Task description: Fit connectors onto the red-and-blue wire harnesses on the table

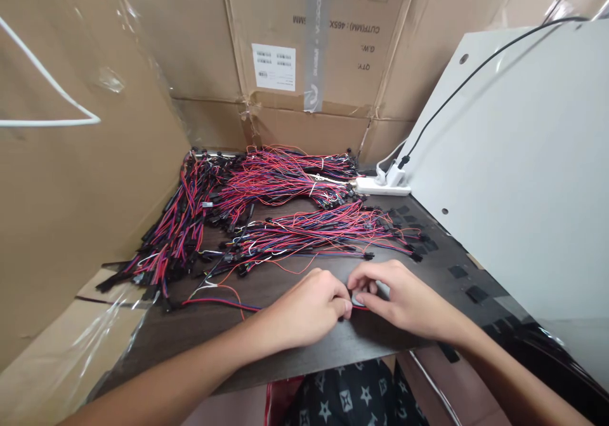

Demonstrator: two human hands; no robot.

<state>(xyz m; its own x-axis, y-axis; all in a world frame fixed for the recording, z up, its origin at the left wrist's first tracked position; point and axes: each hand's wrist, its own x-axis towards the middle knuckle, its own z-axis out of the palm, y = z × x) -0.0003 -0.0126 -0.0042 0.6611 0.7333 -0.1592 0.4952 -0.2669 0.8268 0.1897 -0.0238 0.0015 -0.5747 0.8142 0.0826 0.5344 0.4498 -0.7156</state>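
A red-and-blue wire harness (223, 300) lies across the near part of the dark table, with thin orange and white leads at its left end. It passes under my left forearm, and a short red length shows between my hands. My left hand (323, 302) is closed in a pinch round this harness. Close beside it, my right hand (394, 296) has its thumb and forefinger curled together. A small pale grey piece (356, 298) shows at the right fingertips; its kind is too small to tell. The fingers partly hide the harness here.
Bundles of red and blue wires (304, 235) with black connectors lie across the table (295, 356), with more piled at left (181, 229). A white power strip (383, 186) sits at the back right. Cardboard walls (204, 45) and a white panel (518, 159) enclose the space. Black tape pieces (476, 294) dot the right side.
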